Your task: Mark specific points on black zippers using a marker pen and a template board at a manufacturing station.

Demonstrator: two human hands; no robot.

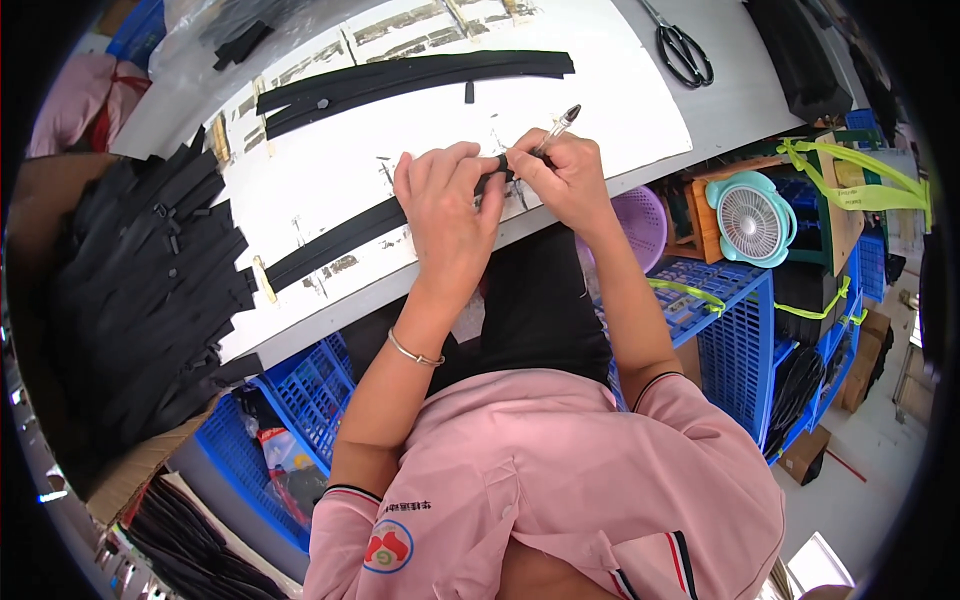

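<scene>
A long black zipper [340,240] lies across the white board near the table's front edge. At its right end my left hand [445,205] is closed, thumb and fingertips pinching the black tape; part of it is hidden under the fingers. My right hand [565,180] grips a clear pen [562,125] with a dark end pointing up and away. Its fingertips meet the zipper's end beside my left fingers, and the pen's lower end is hidden there. Farther back, a second black zipper [420,78] rests on the board, with a small black piece [469,93] just below it.
A heap of black zippers [150,260] fills a cardboard box at the left. Black-handled scissors [685,55] lie at the back right of the table. Right of my arm are a purple basket [640,228], a teal fan [752,222] and blue plastic crates [735,330].
</scene>
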